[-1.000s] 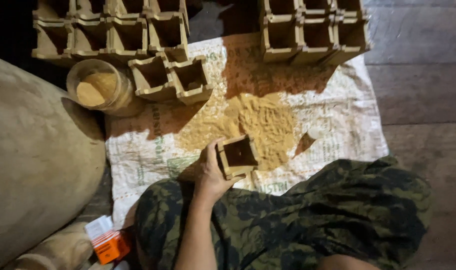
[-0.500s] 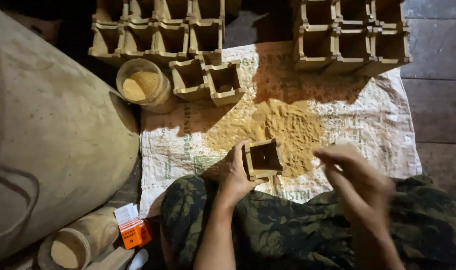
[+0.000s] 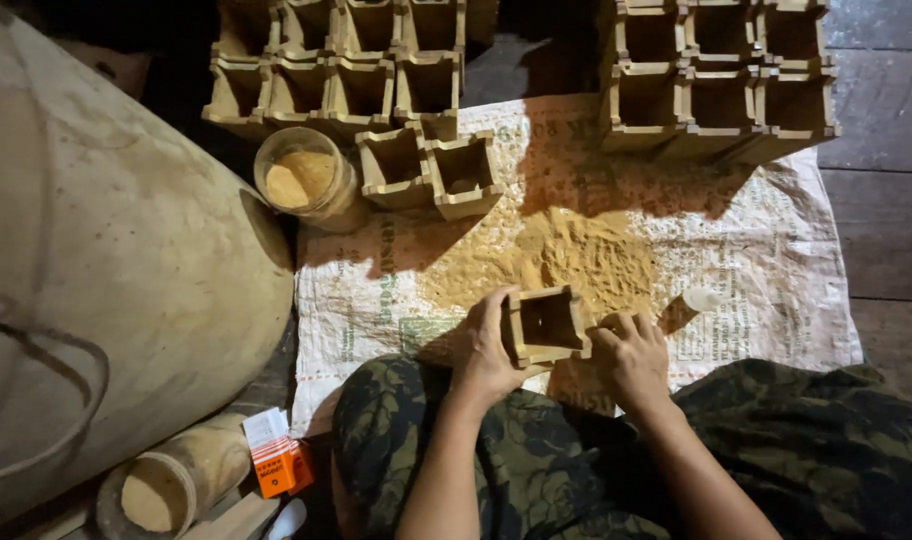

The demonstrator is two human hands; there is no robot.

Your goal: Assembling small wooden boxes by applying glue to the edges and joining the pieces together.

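Observation:
A small square wooden box, open at the top, rests on a white woven sack sheet at the edge of a pile of yellow-brown sawdust. My left hand grips the box's left side. My right hand touches its right side, fingers curled against the wall. My legs in camouflage trousers fill the foreground. A small white bottle lies on the sheet just right of my right hand.
Rows of similar wooden boxes stand at the back left and back right. Two more boxes sit near a jar of sawdust. A large sack fills the left. An orange carton and another jar lie at the lower left.
My right hand came into view from the right and settled against the box's right side. My left hand kept hold of the box. The view shifted slightly.

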